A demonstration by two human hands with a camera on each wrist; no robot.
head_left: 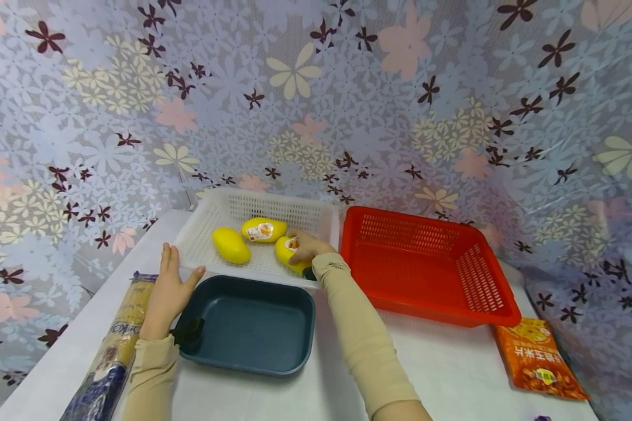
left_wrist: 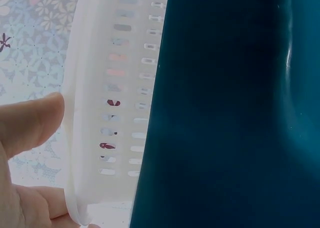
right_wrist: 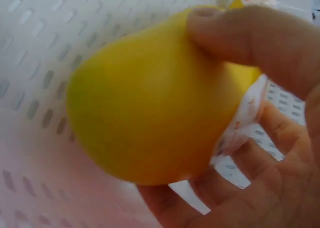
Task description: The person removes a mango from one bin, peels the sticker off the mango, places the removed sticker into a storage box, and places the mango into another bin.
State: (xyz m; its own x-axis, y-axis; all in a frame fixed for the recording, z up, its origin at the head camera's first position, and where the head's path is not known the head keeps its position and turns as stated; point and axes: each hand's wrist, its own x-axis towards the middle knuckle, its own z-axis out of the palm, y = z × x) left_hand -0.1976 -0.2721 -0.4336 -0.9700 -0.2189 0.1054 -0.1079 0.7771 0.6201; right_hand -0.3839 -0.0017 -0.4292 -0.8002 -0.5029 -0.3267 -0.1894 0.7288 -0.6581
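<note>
My right hand (head_left: 306, 248) reaches into the white basket (head_left: 193, 234) and grips a yellow mango (head_left: 283, 252). In the right wrist view the thumb lies over this mango (right_wrist: 145, 103), the fingers are on its other side, and a white label shows near the palm. Two more mangoes lie in the basket, one (head_left: 232, 245) at the left and a labelled one (head_left: 253, 227) behind. My left hand (head_left: 169, 292) is at the basket's front left corner, fingers extended and thumb apart. In the left wrist view its thumb (left_wrist: 35, 123) comes right up to the basket's rim.
A dark teal tray (head_left: 250, 330) stands in front of the white basket, beside my left wrist. To the right is a red basket (head_left: 405, 272), with an orange snack bag (head_left: 539, 359) near its front corner. A long pasta packet (head_left: 118, 339) lies at the left. Flowered cloth (head_left: 316, 105) hangs behind.
</note>
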